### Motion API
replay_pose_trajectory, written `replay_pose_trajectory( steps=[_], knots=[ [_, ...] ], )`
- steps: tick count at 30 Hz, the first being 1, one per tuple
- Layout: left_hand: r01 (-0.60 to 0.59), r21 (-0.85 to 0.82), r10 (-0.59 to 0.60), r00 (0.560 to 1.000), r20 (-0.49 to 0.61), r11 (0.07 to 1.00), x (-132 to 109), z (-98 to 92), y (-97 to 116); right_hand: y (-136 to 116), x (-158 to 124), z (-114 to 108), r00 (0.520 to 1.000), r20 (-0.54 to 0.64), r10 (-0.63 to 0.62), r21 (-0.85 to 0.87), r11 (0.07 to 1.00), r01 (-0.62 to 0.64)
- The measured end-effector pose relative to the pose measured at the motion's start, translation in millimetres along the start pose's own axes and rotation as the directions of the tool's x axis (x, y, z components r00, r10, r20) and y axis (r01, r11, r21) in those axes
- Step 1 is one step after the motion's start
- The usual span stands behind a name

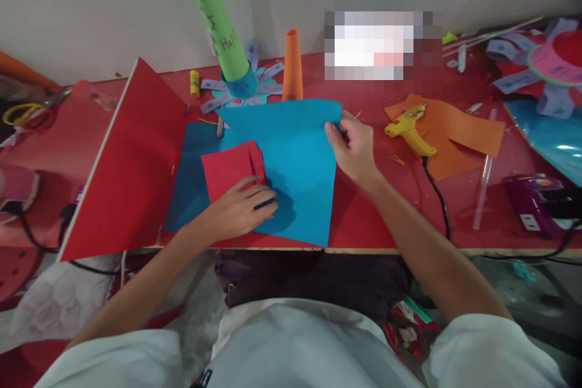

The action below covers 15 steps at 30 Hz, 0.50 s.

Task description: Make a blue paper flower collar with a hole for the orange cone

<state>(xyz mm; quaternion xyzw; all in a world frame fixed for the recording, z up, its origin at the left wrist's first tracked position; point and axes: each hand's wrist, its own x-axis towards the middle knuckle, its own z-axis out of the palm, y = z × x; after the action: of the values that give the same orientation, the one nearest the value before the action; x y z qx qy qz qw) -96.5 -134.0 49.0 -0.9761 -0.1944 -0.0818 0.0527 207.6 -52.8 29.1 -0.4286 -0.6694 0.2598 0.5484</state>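
Note:
My right hand (352,148) pinches the upper right corner of a blue paper sheet (300,176), whose top edge is raised and curls. A small stack of red paper pieces (227,167) lies over the left part of the sheet. My left hand (245,209) has its curled fingers across the lower right of these pieces; its thumb is hidden. More blue paper (182,206) shows beneath, to the left. Beside it a large red board (136,163) stands tilted up like an opened cover.
Behind the sheet stand a green paper tube (218,24), an orange paper cone (293,66) and a yellow glue stick (194,83). On the right, a yellow glue gun (413,130) rests on orange paper (475,127), near a purple device (541,206). Scissors (34,112) lie far left.

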Motion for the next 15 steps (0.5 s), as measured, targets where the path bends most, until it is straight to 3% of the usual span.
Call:
replay_pose_trajectory(
  steps=[6,11,14,15],
  knots=[
    [0.049,0.029,-0.051,0.997,0.063,0.998,-11.0,-7.6,-8.2,23.8,-3.9,-20.1,0.997,-0.055,0.059,0.02,0.998,-0.058],
    [0.104,0.073,-0.112,0.989,0.102,0.992,-22.9,-10.8,-21.2,52.8,5.1,-39.6,0.975,-0.159,0.154,0.164,0.978,-0.128],
    [0.154,0.063,-0.16,0.98,0.115,0.986,-27.6,-6.5,-28.9,49.9,10.0,-46.2,0.955,-0.233,0.181,0.302,0.947,-0.106],
    [0.172,0.048,-0.176,0.977,0.121,0.984,-28.6,-3.7,-30.9,46.7,10.9,-47.3,0.959,-0.195,0.205,0.381,0.917,-0.118]
  ],
)
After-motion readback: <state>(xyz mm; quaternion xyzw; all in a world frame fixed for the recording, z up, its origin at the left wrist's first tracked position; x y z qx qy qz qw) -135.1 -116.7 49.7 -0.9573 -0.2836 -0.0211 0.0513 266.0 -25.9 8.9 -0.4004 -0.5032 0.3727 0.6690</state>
